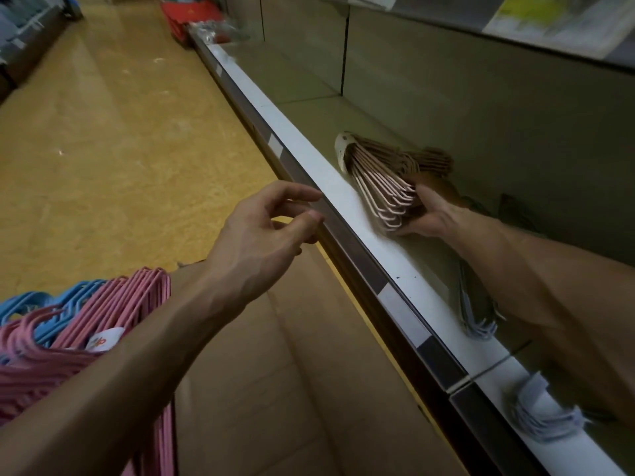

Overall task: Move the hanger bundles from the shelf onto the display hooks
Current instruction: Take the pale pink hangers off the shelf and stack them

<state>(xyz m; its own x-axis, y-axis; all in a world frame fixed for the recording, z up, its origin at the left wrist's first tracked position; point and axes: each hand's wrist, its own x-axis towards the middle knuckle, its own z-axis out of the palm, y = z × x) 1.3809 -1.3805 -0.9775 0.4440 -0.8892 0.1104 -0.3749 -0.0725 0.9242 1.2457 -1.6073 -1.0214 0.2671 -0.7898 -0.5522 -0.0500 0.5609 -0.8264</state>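
Note:
A bundle of pale pink hangers [381,182] with a white paper band at its far end lies on the white shelf [330,180]. My right hand [429,214] reaches into the shelf and grips the near end of this bundle. My left hand [271,228] hovers outside the shelf's front edge, fingers apart and holding nothing. Under my right forearm lies a bundle of pale blue hangers [477,310]. Another pale blue bundle [539,413] rests on the shelf at the lower right. No display hooks are in view.
Pink hangers [113,314] and blue hangers [58,304] hang together at the lower left beside my left forearm. A cardboard box [275,372] lies open below the shelf. A red basket [192,15] sits far up the yellow-floored aisle.

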